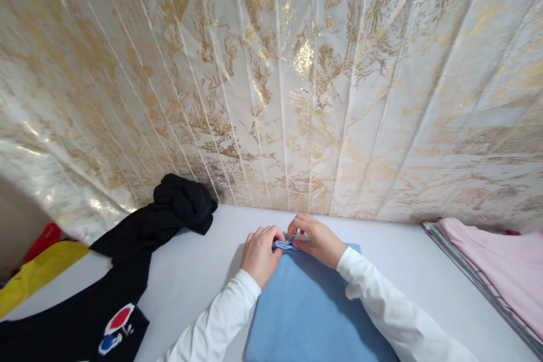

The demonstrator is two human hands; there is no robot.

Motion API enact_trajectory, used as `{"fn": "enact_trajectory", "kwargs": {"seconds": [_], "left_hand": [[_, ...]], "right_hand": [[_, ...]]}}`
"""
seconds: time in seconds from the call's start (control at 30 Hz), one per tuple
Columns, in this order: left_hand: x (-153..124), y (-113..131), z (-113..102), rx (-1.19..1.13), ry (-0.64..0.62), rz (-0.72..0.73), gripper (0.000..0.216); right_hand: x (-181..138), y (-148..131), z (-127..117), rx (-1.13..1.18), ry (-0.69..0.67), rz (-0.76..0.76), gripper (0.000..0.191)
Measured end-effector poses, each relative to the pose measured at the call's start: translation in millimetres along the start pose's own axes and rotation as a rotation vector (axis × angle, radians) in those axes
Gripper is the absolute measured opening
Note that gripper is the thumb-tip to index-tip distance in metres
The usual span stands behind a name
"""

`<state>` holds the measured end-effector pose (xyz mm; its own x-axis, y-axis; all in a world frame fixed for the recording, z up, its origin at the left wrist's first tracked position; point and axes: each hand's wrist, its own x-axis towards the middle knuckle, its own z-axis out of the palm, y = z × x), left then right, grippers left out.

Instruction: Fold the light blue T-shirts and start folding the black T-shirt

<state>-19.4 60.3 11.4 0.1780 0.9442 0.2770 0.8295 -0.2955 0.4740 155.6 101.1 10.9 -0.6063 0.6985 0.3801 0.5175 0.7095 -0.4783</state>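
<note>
White surface (190,271) flanks blue cloth (303,302), left hand (261,251) and right hand (319,241) pinching its edge.

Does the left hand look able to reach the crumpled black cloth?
Probably yes: only white surface shows between the left hand and the crumpled black cloth, though it is pinching the blue garment.

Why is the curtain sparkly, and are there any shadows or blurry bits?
In the head view, light glares off the gold patterns on the curtain; also in the head view, a soft shadow darkens the blue cloth near the right sleeve; the head view looks slightly soft, so fine folds in the black bundle are hard to see.
</note>
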Motion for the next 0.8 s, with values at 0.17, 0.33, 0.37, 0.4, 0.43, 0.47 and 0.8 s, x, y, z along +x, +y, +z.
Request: {"fn": "enact_trajectory", "kwargs": {"seconds": [0.17, 0.33, 0.37, 0.4, 0.43, 0.47, 0.8], "left_hand": [[-0.5, -1.6, 1.1, -0.001, -0.006, 0.002, 0.020], [-1.5, 0.2, -0.1, 0.006, -0.023, -0.004, 0.020], [-1.6, 0.6, -0.3, 0.008, -0.027, -0.004, 0.020], [-1.7, 1.0, -0.5, 0.010, -0.030, -0.005, 0.021], [-1.7, 1.4, -0.7, 0.011, -0.032, -0.006, 0.021], [-1.7, 1.7, -0.8, 0.012, -0.034, -0.006, 0.021], [-1.2, 3.7, -2.5, 0.021, -0.044, -0.012, 0.021]], "right_hand": [[0.2, -1.4, 1.1, 0.014, -0.020, -0.017, 0.015], [0.6, 2.5, -2.9, 0.031, 0.052, 0.065, 0.007], [0.9, 3.2, -3.9, 0.035, 0.070, 0.087, 0.007], [1.1, 3.8, -4.7, 0.040, 0.086, 0.110, 0.007], [1.4, 4.4, -5.2, 0.045, 0.100, 0.131, 0.007], [1.5, 4.8, -5.4, 0.049, 0.112, 0.151, 0.006], [-1.0, 7.4, -3.7, 0.026, 0.048, 0.157, 0.015]]}}
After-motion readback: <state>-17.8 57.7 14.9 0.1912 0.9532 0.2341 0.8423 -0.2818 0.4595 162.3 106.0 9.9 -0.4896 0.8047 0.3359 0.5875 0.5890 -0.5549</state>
